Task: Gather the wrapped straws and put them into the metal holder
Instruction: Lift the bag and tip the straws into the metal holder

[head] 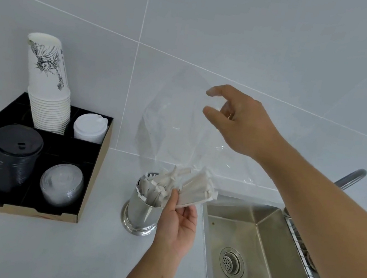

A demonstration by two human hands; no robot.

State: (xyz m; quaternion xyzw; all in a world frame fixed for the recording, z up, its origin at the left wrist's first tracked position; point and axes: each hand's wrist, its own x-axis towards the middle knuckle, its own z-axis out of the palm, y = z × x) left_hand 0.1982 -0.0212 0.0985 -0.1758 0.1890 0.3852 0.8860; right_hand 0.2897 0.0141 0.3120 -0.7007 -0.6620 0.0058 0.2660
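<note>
A shiny metal holder [141, 210] stands on the white counter, left of the sink, with several white paper-wrapped straws [153, 188] sticking out of it. A clear plastic bag [175, 122] hangs over the holder, mouth down, with more wrapped straws [195, 188] bunched at its lower end. My left hand [177, 223] pinches that bunch through the bag, just right of the holder's rim. My right hand [237, 119] is raised above, thumb and fingers pinching the bag's upper end.
A black cardboard tray [97, 165] at the left holds a stack of paper cups [50, 88], white lids [90, 127], black lids [11, 155] and clear lids [61, 184]. A steel sink [262, 258] with a faucet [352, 178] lies to the right. A tiled wall stands behind.
</note>
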